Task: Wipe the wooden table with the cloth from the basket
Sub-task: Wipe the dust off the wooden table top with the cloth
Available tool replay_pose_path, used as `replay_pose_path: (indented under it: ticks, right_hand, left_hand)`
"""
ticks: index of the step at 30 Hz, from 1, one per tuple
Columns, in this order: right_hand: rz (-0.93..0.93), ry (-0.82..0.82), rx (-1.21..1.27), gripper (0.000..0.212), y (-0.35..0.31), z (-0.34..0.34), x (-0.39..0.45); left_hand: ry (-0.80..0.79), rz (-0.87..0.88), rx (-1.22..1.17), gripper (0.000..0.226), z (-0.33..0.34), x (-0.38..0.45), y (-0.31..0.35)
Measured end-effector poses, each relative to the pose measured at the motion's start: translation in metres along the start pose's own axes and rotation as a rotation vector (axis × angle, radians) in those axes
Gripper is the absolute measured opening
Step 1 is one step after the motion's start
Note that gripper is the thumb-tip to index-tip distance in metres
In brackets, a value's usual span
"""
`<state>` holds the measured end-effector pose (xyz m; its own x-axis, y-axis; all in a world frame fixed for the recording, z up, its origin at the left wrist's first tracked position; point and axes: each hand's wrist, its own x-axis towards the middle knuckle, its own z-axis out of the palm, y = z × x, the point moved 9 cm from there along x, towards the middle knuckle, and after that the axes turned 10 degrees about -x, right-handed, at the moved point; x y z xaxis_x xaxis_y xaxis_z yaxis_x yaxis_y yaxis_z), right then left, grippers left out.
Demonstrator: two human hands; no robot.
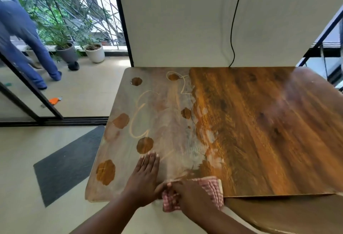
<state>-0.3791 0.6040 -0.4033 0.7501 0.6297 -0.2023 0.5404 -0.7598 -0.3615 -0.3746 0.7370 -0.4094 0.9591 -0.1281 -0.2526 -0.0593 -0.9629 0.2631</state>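
Cloth (211, 189) lies gripped under right hand (189, 194) fingers; left hand (146, 172) fingers flat together.

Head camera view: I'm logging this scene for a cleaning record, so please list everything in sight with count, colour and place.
Table: one, brown wood, centre and right; left half dusty.
Cloth: one, red-and-white check, near table edge.
Cable: one, black, down the wall behind the table.
Mat: one, dark grey, floor at left.
Plant pots: two, one white and one grey, by the railing.
Other person: one, blue clothes, bending at far left.
Left hand: flat on the dusty tabletop.
Right hand: grips the cloth.
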Motion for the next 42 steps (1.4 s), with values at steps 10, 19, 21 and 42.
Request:
replay_pose_path:
  ticks: [10, 19, 21, 42]
  right_hand:
    - [0.514, 0.129, -0.069, 0.021, 0.096, -0.061, 0.011]
    - [0.337, -0.005, -0.06, 0.036, 0.074, -0.043, -0.015]
    - [0.451, 0.023, -0.108, 0.024, 0.102, -0.059, -0.018]
    - [0.455, -0.014, 0.084, 0.019, 0.196, -0.087, 0.065]
  left_hand:
    - [-0.024, 0.147, 0.025, 0.101, -0.015, 0.039, -0.025]
    - [-0.019, 0.279, -0.005, 0.101, -0.035, 0.064, -0.012]
    - [-0.008, 0.286, -0.01, 0.101, -0.039, 0.07, -0.011]
    - [-0.048, 0.1, 0.006, 0.102, -0.025, 0.172, 0.005]
